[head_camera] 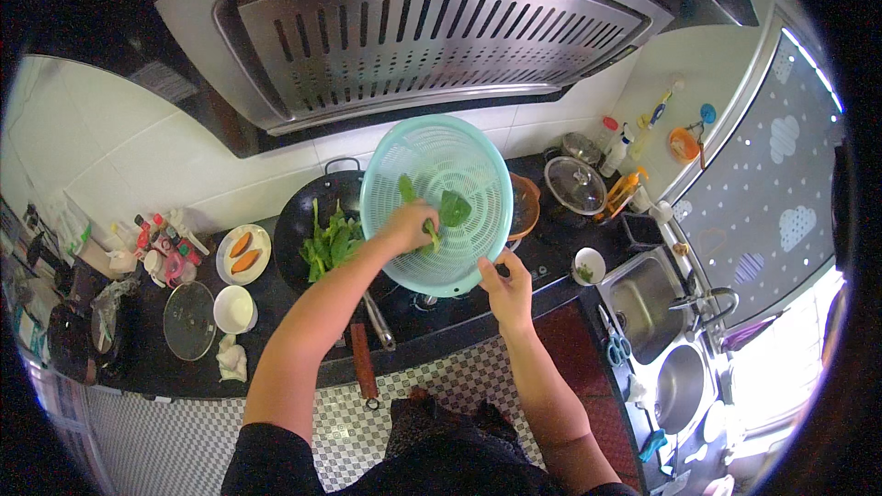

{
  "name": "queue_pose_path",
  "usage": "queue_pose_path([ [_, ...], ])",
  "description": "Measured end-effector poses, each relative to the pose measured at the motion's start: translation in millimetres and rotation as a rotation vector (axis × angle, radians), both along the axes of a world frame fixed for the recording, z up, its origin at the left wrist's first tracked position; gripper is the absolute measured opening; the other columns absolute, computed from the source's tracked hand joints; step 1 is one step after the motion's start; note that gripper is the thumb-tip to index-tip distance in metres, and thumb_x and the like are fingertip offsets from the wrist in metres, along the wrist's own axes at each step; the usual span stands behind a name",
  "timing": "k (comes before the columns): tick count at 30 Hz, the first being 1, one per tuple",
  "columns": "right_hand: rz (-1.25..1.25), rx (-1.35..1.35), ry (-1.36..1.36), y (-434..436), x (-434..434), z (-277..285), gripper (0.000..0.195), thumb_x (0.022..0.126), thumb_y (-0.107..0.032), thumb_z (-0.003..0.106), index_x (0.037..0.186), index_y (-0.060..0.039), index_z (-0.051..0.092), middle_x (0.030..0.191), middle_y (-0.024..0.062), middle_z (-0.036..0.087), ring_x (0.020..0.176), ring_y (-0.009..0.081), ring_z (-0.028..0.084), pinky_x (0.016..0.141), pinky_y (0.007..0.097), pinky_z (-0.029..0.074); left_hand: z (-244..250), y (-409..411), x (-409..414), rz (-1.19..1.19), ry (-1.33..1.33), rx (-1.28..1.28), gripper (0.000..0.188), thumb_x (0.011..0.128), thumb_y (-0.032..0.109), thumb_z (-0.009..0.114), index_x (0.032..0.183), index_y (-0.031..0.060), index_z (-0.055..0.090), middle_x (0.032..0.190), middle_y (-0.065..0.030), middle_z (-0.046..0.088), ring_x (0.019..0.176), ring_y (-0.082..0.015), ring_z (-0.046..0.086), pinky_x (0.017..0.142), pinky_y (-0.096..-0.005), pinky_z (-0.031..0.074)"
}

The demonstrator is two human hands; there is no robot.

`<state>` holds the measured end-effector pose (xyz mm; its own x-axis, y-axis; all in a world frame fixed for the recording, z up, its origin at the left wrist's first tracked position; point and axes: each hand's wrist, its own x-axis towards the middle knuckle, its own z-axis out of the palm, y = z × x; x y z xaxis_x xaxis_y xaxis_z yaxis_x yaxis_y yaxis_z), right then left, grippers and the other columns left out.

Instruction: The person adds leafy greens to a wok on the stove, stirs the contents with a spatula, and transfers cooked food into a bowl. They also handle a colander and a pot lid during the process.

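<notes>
A pale green plastic colander (482, 165) is tilted over the stove, its inside facing me. At its lower right rim, my right hand (508, 291) pinches the edge between thumb and fingers. My left hand (411, 227) reaches into the colander, fingers curled around green vegetable stems (432, 238). Beside those fingers a loose dark green leaf (455, 209) rests on the mesh. To the left, a black wok (293, 203) holds a heap of leafy greens (329, 248); the colander hides the wok's right part. A metal utensil handle (379, 324) sticks out towards me.
A plate (264, 274) with two orange pieces, a white bowl (236, 310) and a glass lid (189, 322) sit at left. Behind the colander is a brown pot (527, 207). A lidded pot (576, 184), small bowl (589, 267) and sink (644, 306) lie right. The range hood (413, 34) overhangs.
</notes>
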<state>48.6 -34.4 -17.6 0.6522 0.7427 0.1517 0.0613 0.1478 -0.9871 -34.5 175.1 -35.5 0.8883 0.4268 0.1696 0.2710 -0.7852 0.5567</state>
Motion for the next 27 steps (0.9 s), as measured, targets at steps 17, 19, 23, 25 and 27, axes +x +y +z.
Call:
queue_pose_path([
  [17, -0.124, -0.048, -0.159, 26.9, -19.0, -34.0, 0.016, 0.08, -0.01, 0.062, 0.078, -0.0004, 0.049, 0.119, 0.0183, 0.042, 0.089, 0.0147, 0.056, 0.065, 0.024, 0.051, 5.7, 10.0, -44.0, 0.348, 0.415, 0.396, 0.038, 0.075, 0.028, 0.061, 0.107, 0.0088, 0.054, 0.103, -0.0171, 0.052, 0.089, -0.033, 0.056, 0.073, -0.0427, 0.049],
  [19, -0.15, 0.033, -0.171, 29.5, -29.3, -31.9, 0.017, 0.079, -0.011, 0.063, 0.078, -0.0008, 0.05, 0.12, 0.0191, 0.042, 0.085, 0.0145, 0.056, 0.062, 0.0237, 0.049, -0.2, -12.6, -28.0, 0.372, 0.347, 0.326, 0.041, 0.076, 0.031, 0.061, 0.11, 0.0098, 0.051, 0.103, -0.016, 0.052, 0.092, -0.0338, 0.054, 0.076, -0.0441, 0.047],
  [23, -0.199, 0.019, -0.248, 29.3, -39.7, -31.4, 0.017, 0.08, -0.011, 0.063, 0.077, -0.0011, 0.049, 0.121, 0.02, 0.042, 0.081, 0.0122, 0.055, 0.059, 0.0217, 0.047, -25.4, -15.5, -8.3, 0.42, 0.273, 0.138, 0.042, 0.076, 0.03, 0.061, 0.113, 0.0138, 0.049, 0.106, -0.017, 0.05, 0.092, -0.0353, 0.054, 0.076, -0.0435, 0.046],
  [25, -0.195, 0.039, -0.184, 29.0, -40.8, -31.1, 0.017, 0.08, -0.012, 0.062, 0.076, -0.0011, 0.049, 0.121, 0.0205, 0.04, 0.081, 0.0123, 0.055, 0.06, 0.0222, 0.047, -38.7, -10.1, -4.7, 0.345, 0.164, 0.049, 0.039, 0.075, 0.03, 0.062, 0.108, 0.0132, 0.051, 0.106, -0.017, 0.051, 0.09, -0.0345, 0.055, 0.075, -0.0419, 0.046],
  [27, -0.18, 0.057, -0.124, 28.6, -40.7, -31.8, 0.018, 0.081, -0.012, 0.062, 0.076, -0.0009, 0.049, 0.122, 0.0208, 0.039, 0.082, 0.0128, 0.055, 0.061, 0.0229, 0.048, -54.3, 0.3, -5.0, 0.232, 0.019, -0.002, 0.034, 0.073, 0.03, 0.064, 0.099, 0.0094, 0.054, 0.104, -0.0157, 0.054, 0.088, -0.0322, 0.057, 0.073, -0.0403, 0.047],
])
